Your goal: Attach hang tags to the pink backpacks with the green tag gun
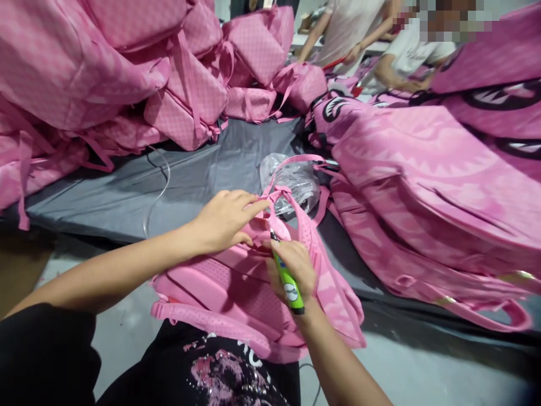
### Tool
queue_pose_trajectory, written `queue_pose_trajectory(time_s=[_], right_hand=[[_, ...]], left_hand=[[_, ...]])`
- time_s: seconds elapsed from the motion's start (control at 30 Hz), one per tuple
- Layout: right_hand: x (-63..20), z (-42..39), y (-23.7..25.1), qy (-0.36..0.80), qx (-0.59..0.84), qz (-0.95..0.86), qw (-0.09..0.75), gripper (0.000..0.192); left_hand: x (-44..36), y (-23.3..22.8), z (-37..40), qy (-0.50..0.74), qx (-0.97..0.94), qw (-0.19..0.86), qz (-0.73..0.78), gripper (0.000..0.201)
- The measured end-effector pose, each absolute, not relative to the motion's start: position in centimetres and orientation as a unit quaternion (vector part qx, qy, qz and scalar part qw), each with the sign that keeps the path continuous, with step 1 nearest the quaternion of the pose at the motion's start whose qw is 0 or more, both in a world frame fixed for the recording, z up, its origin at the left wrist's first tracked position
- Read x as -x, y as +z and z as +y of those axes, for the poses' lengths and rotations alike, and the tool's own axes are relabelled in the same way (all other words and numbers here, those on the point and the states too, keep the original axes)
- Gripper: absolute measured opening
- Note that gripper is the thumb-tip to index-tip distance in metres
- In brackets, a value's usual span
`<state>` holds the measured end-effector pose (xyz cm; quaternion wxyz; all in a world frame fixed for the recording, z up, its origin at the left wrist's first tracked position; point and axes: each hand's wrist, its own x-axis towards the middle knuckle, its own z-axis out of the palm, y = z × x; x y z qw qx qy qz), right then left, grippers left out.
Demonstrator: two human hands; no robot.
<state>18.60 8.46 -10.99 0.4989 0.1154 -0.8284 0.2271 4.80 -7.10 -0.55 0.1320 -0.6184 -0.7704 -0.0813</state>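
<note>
While left hand (224, 220) pins backpack (253, 293), right hand (293, 270) grips lighter (287, 282).

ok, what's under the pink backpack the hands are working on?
Under the pink backpack: the person's lap in a black printed shirt; its top reaches the grey table cover. A clear plastic bag lies behind. Anything directly beneath is covered.
</note>
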Motion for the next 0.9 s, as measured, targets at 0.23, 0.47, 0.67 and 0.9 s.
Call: queue_pose_trajectory(time_s=[0.23, 0.47, 0.67, 0.9], right_hand=[[-19.1, 6.8, -13.8, 0.251, -0.059, -0.841, 0.475, 0.041], [-20.1, 8.4, -15.6, 0.294, -0.063, -0.846, 0.441, 0.051], [-20.1, 8.6, -15.0, 0.348, -0.066, -0.825, 0.440, 0.040], [-20.6, 10.4, -14.6, 0.358, 0.016, -0.860, 0.365, 0.043]], left_hand=[[-2.2, -2.5, -1.7, 0.053, 0.581, 0.006, -0.812, 0.082], [-2.3, -4.7, -0.2, 0.064, 0.643, 0.063, -0.761, 0.111], [-3.2, -5.3, 0.4, 0.122, 0.606, 0.063, -0.784, 0.127], [-3.4, -5.1, 0.8, 0.135, 0.607, 0.054, -0.781, 0.093]])
